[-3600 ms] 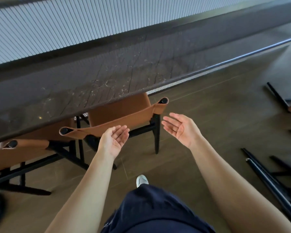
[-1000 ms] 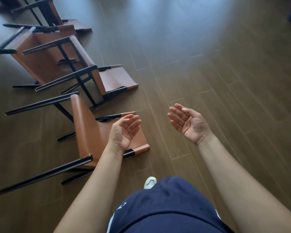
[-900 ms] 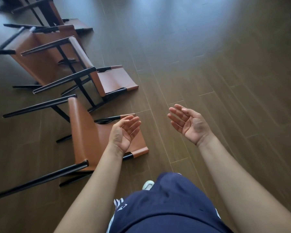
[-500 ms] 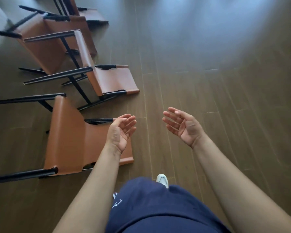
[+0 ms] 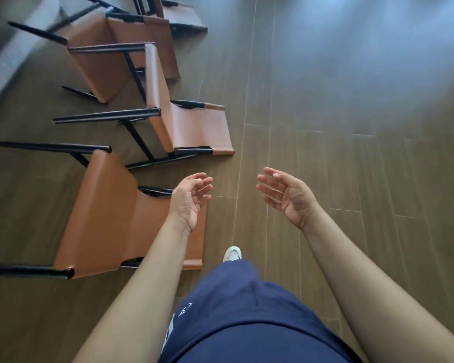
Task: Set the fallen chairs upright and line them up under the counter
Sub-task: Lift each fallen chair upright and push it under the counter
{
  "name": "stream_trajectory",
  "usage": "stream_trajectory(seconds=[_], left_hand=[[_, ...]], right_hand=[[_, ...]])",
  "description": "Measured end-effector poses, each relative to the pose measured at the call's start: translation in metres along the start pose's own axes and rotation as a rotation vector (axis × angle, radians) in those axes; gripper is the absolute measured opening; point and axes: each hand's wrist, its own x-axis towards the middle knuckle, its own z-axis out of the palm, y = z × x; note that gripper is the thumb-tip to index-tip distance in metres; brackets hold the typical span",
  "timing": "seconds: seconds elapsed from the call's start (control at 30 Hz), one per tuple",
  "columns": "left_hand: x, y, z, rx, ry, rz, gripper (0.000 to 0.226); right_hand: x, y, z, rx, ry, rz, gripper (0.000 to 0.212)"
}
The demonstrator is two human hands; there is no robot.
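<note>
Dark wood-plank floor [image 5: 351, 113], head view: four tan chairs with black frames lie tipped over in a row at left, legs pointing left: nearest chair [image 5: 110, 221], second chair [image 5: 189, 127], third chair [image 5: 102, 64], farthest chair [image 5: 178, 19]. Left hand [image 5: 189, 200] is above the nearest chair, fingers loosely spread, holding nothing. Right hand [image 5: 286, 197] is palm up, fingers spread, empty, over bare floor.

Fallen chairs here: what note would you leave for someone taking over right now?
Hands: left hand open, empty, above the nearest chair; right hand open, empty, over the floor.
Four brown chairs lie tipped over: the nearest chair, second chair, third chair, fourth chair at the top edge.
Done: none in view is upright; the counter is out of view.
Left: stand each up, probably nearest first, then line them under the counter.
</note>
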Motion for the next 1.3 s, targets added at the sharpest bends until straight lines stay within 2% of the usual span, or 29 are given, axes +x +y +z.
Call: stream_trajectory(seconds=[0.23, 0.37, 0.53, 0.7, 0.83, 0.93, 1.17, 1.3], left_hand=[[0.05, 0.035, 0.02, 0.096, 0.069, 0.008, 0.023], [0.065, 0.049, 0.03, 0.122, 0.116, 0.017, 0.028], [0.085, 0.051, 0.043, -0.003, 0.272, 0.044, 0.034], [0.095, 0.05, 0.073, -0.206, 0.475, 0.113, 0.031], [0.091, 0.036, 0.103, -0.139, 0.576, 0.123, 0.027], [0.085, 0.02, 0.122, -0.086, 0.624, 0.111, 0.026], [0.058, -0.002, 0.118, -0.288, 0.773, 0.131, 0.027], [0.039, -0.024, 0.107, -0.233, 0.829, 0.109, 0.025]], right_hand=[[0.074, -0.044, 0.022, -0.213, -0.04, -0.015, 0.023], [0.106, -0.064, 0.03, -0.288, -0.12, -0.004, 0.023], [0.158, -0.094, 0.043, -0.383, -0.258, 0.053, 0.021], [0.211, -0.129, 0.059, -0.572, -0.445, 0.152, 0.022], [0.234, -0.144, 0.065, -0.698, -0.518, 0.175, 0.021], [0.243, -0.144, 0.067, -0.755, -0.557, 0.226, 0.02], [0.232, -0.114, 0.066, -0.849, -0.637, 0.295, 0.02], [0.225, -0.089, 0.066, -0.851, -0.644, 0.329, 0.019]])
